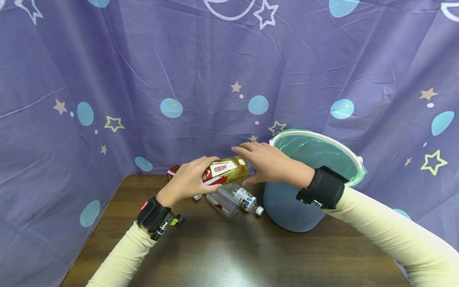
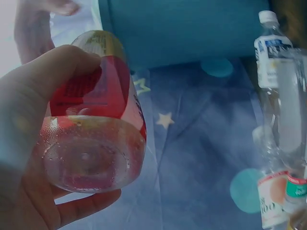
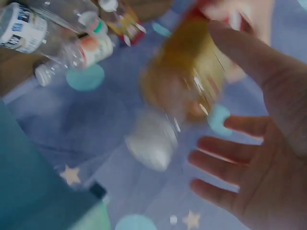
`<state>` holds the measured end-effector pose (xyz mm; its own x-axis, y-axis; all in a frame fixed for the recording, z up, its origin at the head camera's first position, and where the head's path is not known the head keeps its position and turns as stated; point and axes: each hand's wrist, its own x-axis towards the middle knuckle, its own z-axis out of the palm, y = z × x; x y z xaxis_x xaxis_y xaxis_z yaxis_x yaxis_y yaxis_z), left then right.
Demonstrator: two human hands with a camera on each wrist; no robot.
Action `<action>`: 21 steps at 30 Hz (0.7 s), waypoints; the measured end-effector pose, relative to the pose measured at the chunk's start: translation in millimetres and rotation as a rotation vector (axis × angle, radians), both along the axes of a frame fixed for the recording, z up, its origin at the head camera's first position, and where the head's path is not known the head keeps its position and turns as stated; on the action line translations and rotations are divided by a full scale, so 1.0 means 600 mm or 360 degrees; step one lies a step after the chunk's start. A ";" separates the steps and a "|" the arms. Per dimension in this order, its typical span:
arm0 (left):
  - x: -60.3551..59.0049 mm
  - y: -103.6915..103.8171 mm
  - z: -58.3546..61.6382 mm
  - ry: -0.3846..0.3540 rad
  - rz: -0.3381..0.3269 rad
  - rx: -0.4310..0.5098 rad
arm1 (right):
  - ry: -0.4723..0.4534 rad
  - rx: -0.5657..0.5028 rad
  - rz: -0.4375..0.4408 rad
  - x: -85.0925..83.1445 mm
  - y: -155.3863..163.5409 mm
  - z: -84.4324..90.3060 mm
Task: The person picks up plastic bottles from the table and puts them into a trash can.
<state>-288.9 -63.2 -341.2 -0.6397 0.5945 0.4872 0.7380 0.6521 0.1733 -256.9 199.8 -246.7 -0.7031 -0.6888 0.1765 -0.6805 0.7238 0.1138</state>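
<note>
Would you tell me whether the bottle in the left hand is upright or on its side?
On its side: the left hand grips the bottle lengthwise above the table.

A staged recording corner, not a lived-in room

A star-printed purple cloth is hanging round the far edges of a bare wooden table.

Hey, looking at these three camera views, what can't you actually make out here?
- Gold and red bottle: its cap end is blurred in the right wrist view and hidden behind the right hand in the head view.
- Label text on the clear bottles: too small.
- Bin contents: hidden by its rim.
- Left hand fingers: behind the bottle in the head view.
</note>
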 end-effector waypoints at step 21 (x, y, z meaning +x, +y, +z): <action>0.022 0.033 0.014 -0.0106 -0.0085 0.0095 | 0.0405 0.0108 0.0039 -0.001 -0.026 -0.049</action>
<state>-275.4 -43.6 -332.6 -0.6399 0.5999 0.4801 0.7571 0.5991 0.2605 -257.3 184.2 -276.2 -0.6251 -0.7211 0.2987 -0.6408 0.6926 0.3312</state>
